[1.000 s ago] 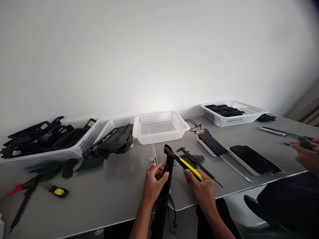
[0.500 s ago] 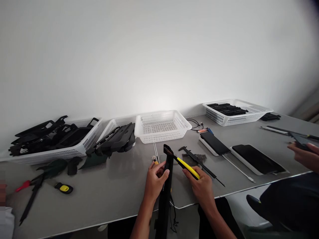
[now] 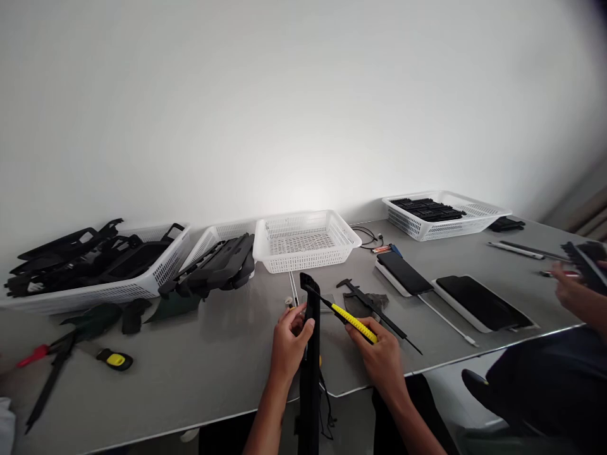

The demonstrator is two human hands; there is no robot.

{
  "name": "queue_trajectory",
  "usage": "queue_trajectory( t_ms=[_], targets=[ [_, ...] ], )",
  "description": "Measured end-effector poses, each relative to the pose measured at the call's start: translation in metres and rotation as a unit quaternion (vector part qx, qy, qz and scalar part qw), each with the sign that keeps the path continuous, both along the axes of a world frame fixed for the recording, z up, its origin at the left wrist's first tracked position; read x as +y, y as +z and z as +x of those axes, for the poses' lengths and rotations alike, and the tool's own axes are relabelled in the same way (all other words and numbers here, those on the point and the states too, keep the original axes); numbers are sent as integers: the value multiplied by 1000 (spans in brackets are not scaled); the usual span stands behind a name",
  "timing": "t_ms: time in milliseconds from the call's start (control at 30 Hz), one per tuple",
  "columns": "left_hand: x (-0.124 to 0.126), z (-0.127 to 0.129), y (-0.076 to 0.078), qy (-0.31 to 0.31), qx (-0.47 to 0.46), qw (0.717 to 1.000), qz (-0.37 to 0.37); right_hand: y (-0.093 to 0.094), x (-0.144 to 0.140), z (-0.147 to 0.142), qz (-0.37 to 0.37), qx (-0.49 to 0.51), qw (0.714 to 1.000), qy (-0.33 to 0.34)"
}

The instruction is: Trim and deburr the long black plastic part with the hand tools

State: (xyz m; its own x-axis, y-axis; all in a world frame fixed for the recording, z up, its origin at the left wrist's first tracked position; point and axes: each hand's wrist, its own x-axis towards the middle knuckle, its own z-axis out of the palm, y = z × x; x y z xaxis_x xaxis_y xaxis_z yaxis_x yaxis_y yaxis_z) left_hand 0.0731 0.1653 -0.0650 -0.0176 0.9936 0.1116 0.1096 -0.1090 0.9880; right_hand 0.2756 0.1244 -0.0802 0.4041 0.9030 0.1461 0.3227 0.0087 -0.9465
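My left hand (image 3: 288,344) grips a long black plastic part (image 3: 310,366) that stands on edge, its top end near the table's middle. My right hand (image 3: 379,357) holds a yellow-handled utility knife (image 3: 353,322), and the blade tip touches the upper end of the black part. A black caliper (image 3: 374,309) lies on the grey table (image 3: 199,366) just behind my right hand.
Several white baskets line the back: one full of black parts (image 3: 95,278), a tilted one (image 3: 213,253), an empty one (image 3: 306,243), another at far right (image 3: 446,215). Two dark tablets (image 3: 478,303) lie to the right. Another person's hand (image 3: 576,291) holds something at the right edge. A small yellow tool (image 3: 114,360) and red-handled tool (image 3: 33,357) lie left.
The black part and my hands have shifted slightly left and lower in view. The other person's hand at right has risen with a dark object.
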Motion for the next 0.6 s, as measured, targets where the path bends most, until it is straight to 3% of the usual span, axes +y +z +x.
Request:
queue_trajectory(
  t_ms=[600],
  targets=[
    [0,-2,-1,-7,34,999,9,-2,1,0,12,15,1000,-16]
  ],
)
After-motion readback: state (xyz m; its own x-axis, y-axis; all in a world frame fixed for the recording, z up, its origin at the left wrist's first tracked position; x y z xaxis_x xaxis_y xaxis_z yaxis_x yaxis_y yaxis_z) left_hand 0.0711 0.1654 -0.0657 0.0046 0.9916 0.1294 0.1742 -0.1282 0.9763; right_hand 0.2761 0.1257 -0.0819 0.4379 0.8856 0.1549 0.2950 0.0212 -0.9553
